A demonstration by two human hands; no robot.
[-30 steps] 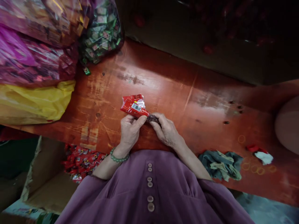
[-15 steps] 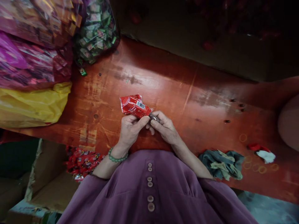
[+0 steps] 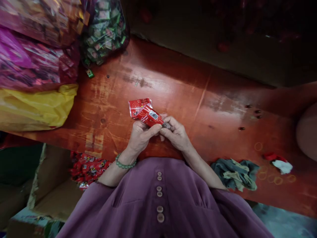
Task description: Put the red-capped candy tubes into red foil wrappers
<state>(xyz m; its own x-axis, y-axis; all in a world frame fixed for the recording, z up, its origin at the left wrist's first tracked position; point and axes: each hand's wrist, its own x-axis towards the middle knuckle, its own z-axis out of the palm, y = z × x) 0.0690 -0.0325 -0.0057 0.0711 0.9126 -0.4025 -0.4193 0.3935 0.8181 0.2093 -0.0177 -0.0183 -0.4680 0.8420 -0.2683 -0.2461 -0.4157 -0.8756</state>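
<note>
We see the left hand [image 3: 140,136] pinching a red foil packet [image 3: 143,111] between thumb and forefinger, just above the near part of the red wooden table [image 3: 198,102]; the right hand [image 3: 176,134] meets it at the packet's lower end, its fingertips closed on a small dark piece [image 3: 166,126] there, though we cannot tell whether that piece is wrapper or contents. We judge the packet is held up and tilted so that both hands can work one end; its body is crinkled, glossy and printed with a white barcode panel. A green bead bracelet [image 3: 125,164] circles the left wrist. The table is worn and scuffed; at its left stand slack plastic sacks, one yellow sack [image 3: 34,107] and one clear sack of green sweets [image 3: 105,31]. A cardboard box [image 3: 55,195] below holds more red packets [image 3: 86,168]; a crumpled grey-green cloth [image 3: 234,172] and thin rubber bands [image 3: 274,180] lie to the right.
</note>
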